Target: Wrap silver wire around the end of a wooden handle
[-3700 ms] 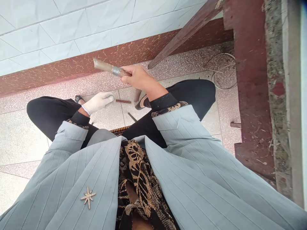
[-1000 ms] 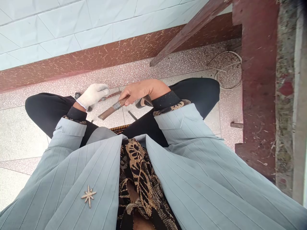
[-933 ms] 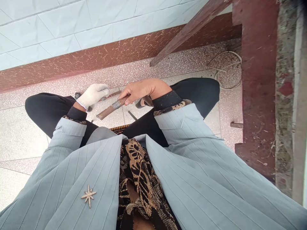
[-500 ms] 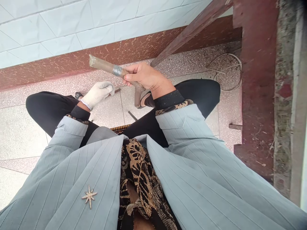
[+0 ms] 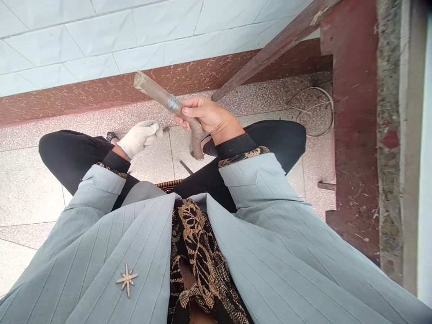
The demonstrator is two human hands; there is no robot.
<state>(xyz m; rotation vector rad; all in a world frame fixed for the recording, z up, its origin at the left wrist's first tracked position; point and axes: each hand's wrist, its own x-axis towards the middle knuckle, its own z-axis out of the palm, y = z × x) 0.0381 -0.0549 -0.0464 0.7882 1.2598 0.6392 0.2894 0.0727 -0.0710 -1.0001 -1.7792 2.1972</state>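
Observation:
My bare right hand (image 5: 205, 118) is closed round the wooden handle (image 5: 162, 95) of a tool with a wire band, raised above the floor; the handle's free end points up and left, and its other end hangs down below my fist. My left hand (image 5: 140, 137), in a white glove, is closed on a thin rusty metal rod (image 5: 165, 129) low over the floor tiles, just left of the tool. Most of the rod is hidden under the glove. I sit with my legs in black trousers folded on the floor.
A speckled tile floor (image 5: 30, 184) lies under me, with a white tiled wall (image 5: 101, 40) and red-brown skirting ahead. A slanting wooden beam (image 5: 270, 45) and a dark red wooden frame (image 5: 354, 112) stand at the right. A loop of white wire (image 5: 317, 112) and a short metal piece (image 5: 185, 166) lie on the floor.
My right hand dropped the tool to the floor beside the rod about a second ago, then lifted it again; now it is raised and tilted steeper. The gloved hand stayed low on the rod.

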